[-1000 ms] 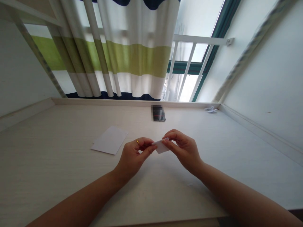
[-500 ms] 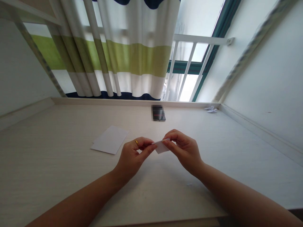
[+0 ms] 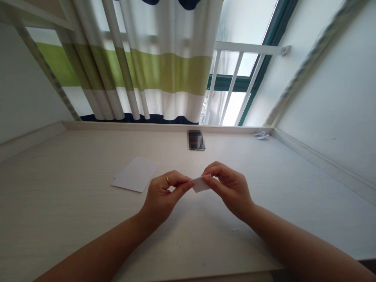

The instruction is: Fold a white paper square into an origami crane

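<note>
A small folded white paper [image 3: 200, 184] is held just above the pale wooden desk [image 3: 73, 219]. My left hand [image 3: 163, 194], with a gold ring on one finger, pinches its left end between thumb and fingers. My right hand [image 3: 230, 186] pinches its right side, fingers curled over the top edge. Both hands are closed on the paper, near the middle of the desk.
A flat white sheet [image 3: 136, 174] lies on the desk to the left of my hands. A small dark object [image 3: 196, 140] stands near the back edge. A small folded white paper piece [image 3: 261, 135] sits in the back right corner. Striped curtain and window rails rise behind.
Both hands with the paper stay almost in place; my left hand has turned slightly, the ring now showing a little lower.
</note>
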`<action>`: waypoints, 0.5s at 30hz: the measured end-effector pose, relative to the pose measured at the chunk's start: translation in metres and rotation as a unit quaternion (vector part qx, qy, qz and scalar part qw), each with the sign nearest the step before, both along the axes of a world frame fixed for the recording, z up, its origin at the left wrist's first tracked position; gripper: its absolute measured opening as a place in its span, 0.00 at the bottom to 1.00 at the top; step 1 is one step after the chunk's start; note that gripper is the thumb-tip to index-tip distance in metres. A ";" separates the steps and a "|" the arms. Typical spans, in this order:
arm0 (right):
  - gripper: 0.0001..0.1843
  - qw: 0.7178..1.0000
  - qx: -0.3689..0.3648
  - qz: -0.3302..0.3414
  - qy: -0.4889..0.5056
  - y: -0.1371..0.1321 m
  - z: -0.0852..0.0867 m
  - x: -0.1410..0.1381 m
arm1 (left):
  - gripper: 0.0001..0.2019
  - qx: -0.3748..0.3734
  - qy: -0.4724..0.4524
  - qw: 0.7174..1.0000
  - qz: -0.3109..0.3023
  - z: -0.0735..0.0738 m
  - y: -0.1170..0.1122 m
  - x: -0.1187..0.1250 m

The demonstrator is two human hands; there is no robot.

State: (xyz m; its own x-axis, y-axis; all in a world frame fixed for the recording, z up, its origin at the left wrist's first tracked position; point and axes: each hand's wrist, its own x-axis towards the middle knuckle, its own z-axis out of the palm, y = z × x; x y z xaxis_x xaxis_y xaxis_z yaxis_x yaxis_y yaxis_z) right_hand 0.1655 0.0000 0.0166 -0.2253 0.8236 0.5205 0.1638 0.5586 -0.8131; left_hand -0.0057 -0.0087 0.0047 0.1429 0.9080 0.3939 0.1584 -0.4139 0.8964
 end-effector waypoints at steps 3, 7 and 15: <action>0.03 1.000 -0.010 0.000 0.004 -0.001 0.001 0.000 | 0.04 0.006 -0.007 1.000 -0.008 0.001 -0.001 -0.001; 0.03 0.998 -0.052 0.020 0.035 -0.001 0.001 0.000 | 0.06 -0.010 -0.023 1.000 -0.018 0.002 -0.002 -0.001; 0.07 0.971 -0.171 0.071 0.154 0.001 0.001 -0.001 | 0.06 -0.021 -0.041 0.997 -0.068 0.002 -0.002 -0.003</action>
State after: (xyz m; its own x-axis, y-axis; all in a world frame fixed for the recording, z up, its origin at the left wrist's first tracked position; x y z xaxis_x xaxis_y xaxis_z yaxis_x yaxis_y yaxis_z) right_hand 0.1641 0.0009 0.0179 -0.2261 0.9325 0.2818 -0.1743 0.2459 -0.9535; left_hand -0.0082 -0.0108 0.0071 0.2352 0.8983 0.3711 0.0296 -0.3883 0.9211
